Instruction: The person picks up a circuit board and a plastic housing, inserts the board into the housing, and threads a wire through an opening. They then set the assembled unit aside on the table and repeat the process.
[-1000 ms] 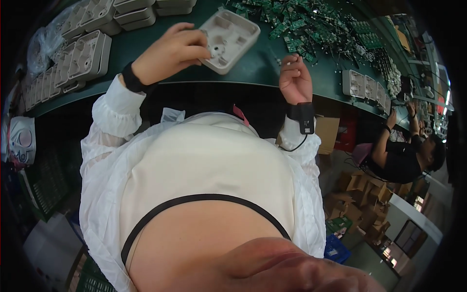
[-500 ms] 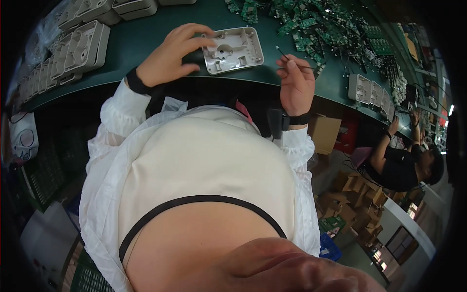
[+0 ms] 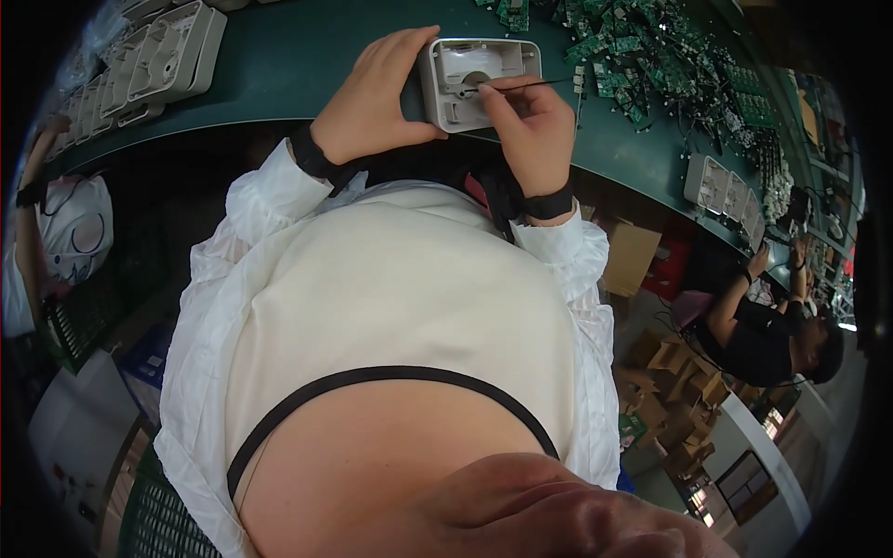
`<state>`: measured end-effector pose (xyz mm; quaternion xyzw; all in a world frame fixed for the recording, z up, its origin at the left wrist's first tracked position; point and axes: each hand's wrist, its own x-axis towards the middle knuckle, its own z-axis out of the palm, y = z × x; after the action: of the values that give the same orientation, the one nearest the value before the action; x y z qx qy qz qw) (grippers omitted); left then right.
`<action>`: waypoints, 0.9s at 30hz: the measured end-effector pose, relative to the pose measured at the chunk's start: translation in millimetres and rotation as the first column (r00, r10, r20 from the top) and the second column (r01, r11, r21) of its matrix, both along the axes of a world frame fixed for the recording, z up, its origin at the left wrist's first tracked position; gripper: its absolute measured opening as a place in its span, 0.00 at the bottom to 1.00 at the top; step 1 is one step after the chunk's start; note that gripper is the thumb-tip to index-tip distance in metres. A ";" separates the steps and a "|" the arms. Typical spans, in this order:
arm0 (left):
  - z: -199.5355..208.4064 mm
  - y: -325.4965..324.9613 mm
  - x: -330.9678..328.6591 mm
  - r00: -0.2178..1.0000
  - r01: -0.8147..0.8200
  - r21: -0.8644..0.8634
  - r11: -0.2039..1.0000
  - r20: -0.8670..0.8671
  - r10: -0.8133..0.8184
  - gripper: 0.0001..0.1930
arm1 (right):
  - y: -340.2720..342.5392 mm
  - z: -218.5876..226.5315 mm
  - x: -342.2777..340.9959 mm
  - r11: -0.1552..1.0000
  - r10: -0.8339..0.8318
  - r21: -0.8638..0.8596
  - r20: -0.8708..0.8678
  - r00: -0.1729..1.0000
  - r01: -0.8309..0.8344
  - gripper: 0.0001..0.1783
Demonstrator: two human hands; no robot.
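Housing (image 3: 471,71), pale grey, rectangular, open-topped

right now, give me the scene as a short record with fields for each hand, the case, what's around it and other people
Left hand: open, thumb and fingers spread along the left side of the case; contact looks likely
Right hand: pinching a thin black wire over the case
Case: pale, open side up, on the green table
Left: stacked cases
Right: heaped green boards; short row of cases
People: one in black, right; an arm at the left edge
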<state>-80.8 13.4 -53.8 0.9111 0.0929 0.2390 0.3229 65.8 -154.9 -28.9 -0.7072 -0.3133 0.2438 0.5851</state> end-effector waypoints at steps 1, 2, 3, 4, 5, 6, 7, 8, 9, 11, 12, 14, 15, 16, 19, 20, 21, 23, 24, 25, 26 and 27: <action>-0.1 -0.3 -0.3 1.000 0.004 -0.002 1.000 -0.003 -0.004 0.57 | -1.2 -1.2 -0.4 1.000 -0.004 -0.002 -0.003 1.000 0.004 0.08; -0.3 -0.3 -0.3 1.000 0.009 -0.024 1.000 -0.012 -0.009 0.56 | -2.2 -2.6 0.6 1.000 -0.001 -0.018 0.008 1.000 0.001 0.08; -0.4 -0.5 -0.1 1.000 0.014 -0.046 0.999 -0.020 -0.015 0.55 | -3.3 -4.0 1.6 0.999 0.002 -0.033 0.019 1.000 -0.001 0.07; -0.5 -0.6 0.2 0.999 0.020 -0.068 0.997 -0.029 -0.022 0.55 | -4.4 -4.9 1.9 0.999 0.004 -0.049 0.030 1.000 -0.003 0.07; -0.2 -0.9 0.7 0.999 0.024 -0.070 0.997 -0.031 -0.026 0.55 | -4.9 -5.6 0.9 0.999 0.001 -0.051 0.028 1.000 0.001 0.07; 0.3 -1.3 1.2 0.999 0.041 -0.091 0.995 -0.006 -0.041 0.54 | -4.7 -6.4 -0.9 0.999 -0.016 -0.044 0.033 0.999 0.018 0.07; 0.8 -1.7 1.7 0.998 0.057 -0.113 0.992 0.021 -0.055 0.53 | -4.2 -6.9 -2.9 0.999 -0.032 -0.038 0.039 0.999 0.033 0.07; 1.0 -2.2 2.1 0.997 0.073 -0.135 0.988 0.049 -0.067 0.53 | -4.0 -7.3 -4.4 0.998 -0.047 -0.032 0.045 0.998 0.048 0.06; 1.1 -3.2 2.9 0.997 0.074 -0.137 0.988 0.047 -0.068 0.53 | -4.5 -9.6 -5.2 0.998 -0.048 -0.034 0.043 0.998 0.049 0.06; 1.3 -6.0 5.2 0.989 0.105 -0.169 0.980 0.118 -0.086 0.51 | -6.4 -18.6 -6.7 0.998 -0.058 0.021 0.401 0.914 0.054 0.06; 1.3 -7.1 6.1 0.984 0.121 -0.182 0.976 0.154 -0.094 0.51 | -6.1 -18.7 -8.0 0.998 -0.068 0.049 0.561 0.825 0.049 0.07; -3.7 -10.1 6.0 0.984 0.143 -0.283 0.949 0.144 -0.105 0.51 | -6.8 -15.9 -11.2 0.999 -0.044 0.049 0.510 0.859 0.022 0.07; -7.0 -12.1 5.6 0.984 0.161 -0.379 0.911 0.138 -0.116 0.51 | -7.2 -13.7 -13.0 0.999 -0.019 0.053 0.459 0.888 -0.007 0.07; -8.5 -13.5 5.4 0.983 0.175 -0.472 0.864 0.133 -0.127 0.50 | -7.2 -11.9 -14.4 0.998 0.008 0.058 0.406 0.914 -0.035 0.07; -3.6 -18.9 3.9 0.985 0.165 -0.491 0.855 0.125 -0.118 0.51 | -5.2 -11.0 -14.0 0.997 -0.060 0.071 0.680 0.731 0.015 0.06; -2.0 -20.5 3.3 0.986 0.159 -0.501 0.851 0.123 -0.112 0.51 | -4.8 -11.4 -14.2 0.996 -0.088 0.083 0.791 0.605 0.036 0.06; -1.0 -21.5 2.8 0.986 0.158 -0.503 0.850 0.120 -0.113 0.51 | -4.8 -12.2 -15.3 0.996 -0.087 0.081 0.790 0.607 0.037 0.06; 0.8 -22.8 2.2 0.990 0.133 -0.474 0.871 0.105 -0.094 0.51 | -5.1 -15.0 -19.4 0.994 -0.057 0.107 0.452 0.890 0.009 0.07; 1.8 -23.5 1.9 0.992 0.120 -0.459 0.880 0.098 -0.085 0.51 | -5.5 -15.9 -20.4 0.992 -0.031 0.124 0.246 0.969 0.001 0.07; 3.4 -24.1 1.9 0.992 0.121 -0.460 0.879 0.096 -0.087 0.51 | -5.8 -16.5 -19.8 0.992 -0.033 0.123 0.244 0.969 0.003 0.07; 5.3 -24.8 2.2 0.991 0.130 -0.453 0.882 0.088 -0.101 0.52 | -6.2 -17.2 -18.2 0.994 -0.042 0.112 0.375 0.926 -0.001 0.07; 7.2 -24.8 1.6 0.991 0.135 -0.445 0.885 0.078 -0.112 0.52 | -5.6 -18.0 -16.6 0.995 -0.045 0.100 0.497 0.866 -0.006 0.07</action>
<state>-79.3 -11.3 -46.6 0.8096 0.0793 0.2125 0.5414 49.2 -160.5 -46.9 -0.7195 -0.4583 0.0313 0.5208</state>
